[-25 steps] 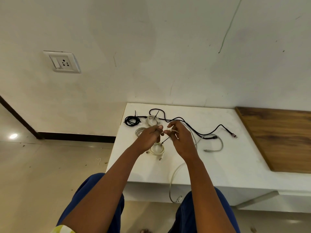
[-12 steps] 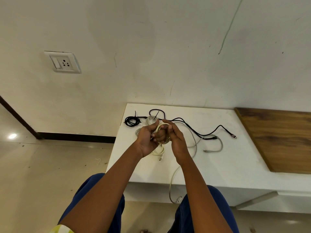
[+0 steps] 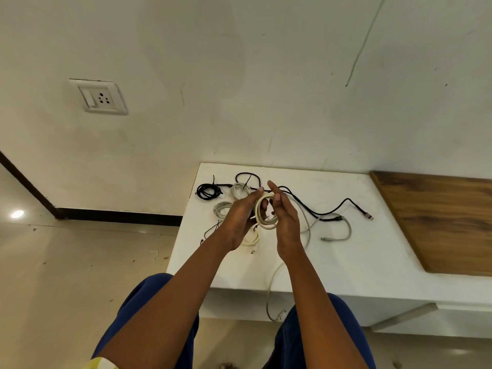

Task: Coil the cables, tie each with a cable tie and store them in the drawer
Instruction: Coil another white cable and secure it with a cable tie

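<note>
Both my hands are raised over the white table (image 3: 346, 262). Between them is a cream cable coil (image 3: 263, 214), held by my left hand (image 3: 239, 222) on its left side and my right hand (image 3: 286, 222) on its right. The coil's loose tail (image 3: 270, 291) hangs over the table's front edge. On the table lie a black coiled cable (image 3: 209, 191), two pale coils (image 3: 239, 190) (image 3: 221, 209), another cream coil (image 3: 251, 239) under my left hand, a long loose black cable (image 3: 332, 213) and a loose grey cable (image 3: 343, 233). A thin black cable tie (image 3: 210, 231) lies near my left wrist.
A wooden board (image 3: 447, 222) covers the table's right part. The wall (image 3: 266, 89) stands right behind the table, with a socket plate (image 3: 98, 97) at the left. Tiled floor (image 3: 80, 275) lies to the left. My knees in blue trousers (image 3: 149, 296) are below the table's front edge.
My hands have gathered the cream cable from a pinched strand into a round coil, and more loops now show between them. The hands have opened slightly around it.
</note>
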